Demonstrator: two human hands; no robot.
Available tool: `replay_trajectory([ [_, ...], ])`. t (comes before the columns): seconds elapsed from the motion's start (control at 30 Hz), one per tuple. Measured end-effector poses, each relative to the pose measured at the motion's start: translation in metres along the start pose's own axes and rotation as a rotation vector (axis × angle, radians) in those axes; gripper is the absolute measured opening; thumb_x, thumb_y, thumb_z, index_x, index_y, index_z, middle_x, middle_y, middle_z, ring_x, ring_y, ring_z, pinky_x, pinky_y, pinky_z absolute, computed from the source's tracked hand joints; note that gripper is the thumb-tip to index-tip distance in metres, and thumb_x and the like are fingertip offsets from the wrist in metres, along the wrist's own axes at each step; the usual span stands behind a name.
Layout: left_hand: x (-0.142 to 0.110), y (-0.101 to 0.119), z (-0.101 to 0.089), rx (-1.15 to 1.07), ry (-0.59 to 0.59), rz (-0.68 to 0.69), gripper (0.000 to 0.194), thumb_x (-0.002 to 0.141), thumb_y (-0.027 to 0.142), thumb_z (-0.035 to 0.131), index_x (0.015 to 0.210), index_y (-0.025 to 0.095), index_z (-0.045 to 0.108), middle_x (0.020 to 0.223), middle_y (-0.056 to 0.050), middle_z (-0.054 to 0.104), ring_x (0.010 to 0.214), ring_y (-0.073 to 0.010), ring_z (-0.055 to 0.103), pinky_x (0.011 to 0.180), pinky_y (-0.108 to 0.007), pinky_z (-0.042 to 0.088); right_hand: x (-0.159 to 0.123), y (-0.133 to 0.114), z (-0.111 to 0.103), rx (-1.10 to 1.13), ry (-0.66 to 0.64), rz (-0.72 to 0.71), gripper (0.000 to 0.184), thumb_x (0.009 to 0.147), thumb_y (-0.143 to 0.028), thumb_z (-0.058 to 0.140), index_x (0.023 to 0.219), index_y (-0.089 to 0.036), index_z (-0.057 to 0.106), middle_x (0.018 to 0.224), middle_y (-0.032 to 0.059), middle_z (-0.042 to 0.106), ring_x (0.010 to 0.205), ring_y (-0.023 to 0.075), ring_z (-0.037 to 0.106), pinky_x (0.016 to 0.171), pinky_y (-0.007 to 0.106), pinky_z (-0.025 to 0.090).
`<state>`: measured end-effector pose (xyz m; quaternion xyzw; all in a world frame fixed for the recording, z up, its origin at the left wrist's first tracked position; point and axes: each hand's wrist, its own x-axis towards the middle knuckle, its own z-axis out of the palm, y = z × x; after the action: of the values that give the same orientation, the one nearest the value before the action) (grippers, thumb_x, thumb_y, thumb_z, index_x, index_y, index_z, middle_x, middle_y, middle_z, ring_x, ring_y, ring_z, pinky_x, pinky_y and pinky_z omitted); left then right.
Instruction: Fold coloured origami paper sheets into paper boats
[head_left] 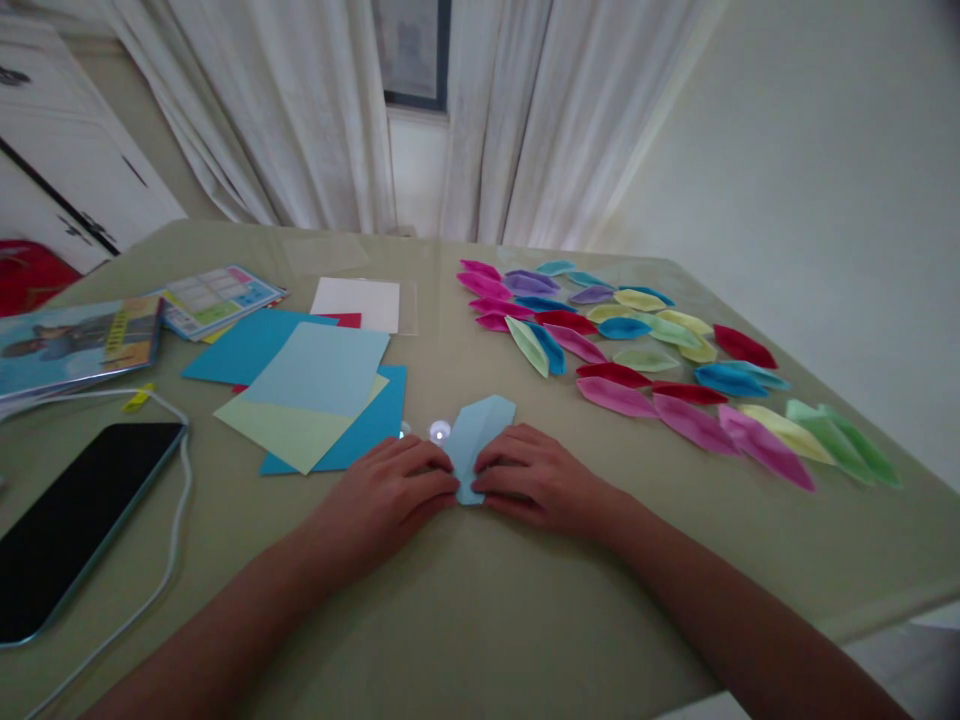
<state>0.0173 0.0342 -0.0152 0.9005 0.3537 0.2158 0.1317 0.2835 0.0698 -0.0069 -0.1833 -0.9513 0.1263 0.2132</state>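
My left hand and right hand are closed at the fingertips on opposite edges of a folded light-blue paper; the left grips its left edge, the right grips its right edge; both hands rest low over the desk. The folded light-blue paper sits between them, near the middle of the desk; its upper end projects beyond my fingers.

To the left of the workpiece lies a stack of loose sheets; a pale blue sheet is uppermost; a pale green sheet and a bright blue sheet extend from beneath it. A white square lies behind the stack; a picture book and a printed card lie farther left.

A phone lies face up near the left side; a white cable curves around its right side; a yellow tag is on the cable.

On the right, folded paper pieces in pink, red, blue, purple, yellow and green are spread in loose rows; some overlap.
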Motion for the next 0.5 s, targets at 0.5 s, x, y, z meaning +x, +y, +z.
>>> replay_trajectory([
  [0.5,0.0,0.002,-0.019,0.1,-0.151,0.139,0.03,0.097,0.008,0.056,0.117,0.022,0.074,0.133,-0.006,0.075,0.125,-0.0281,0.064,0.108,-0.047,0.046,0.007,-0.009,-0.006,0.337,-0.06,0.279,0.002,0.098,-0.02,0.068,0.1,-0.021,0.068,0.105,0.0065,0.069,0.101,0.0215,0.065,0.089,0.034,0.053],
])
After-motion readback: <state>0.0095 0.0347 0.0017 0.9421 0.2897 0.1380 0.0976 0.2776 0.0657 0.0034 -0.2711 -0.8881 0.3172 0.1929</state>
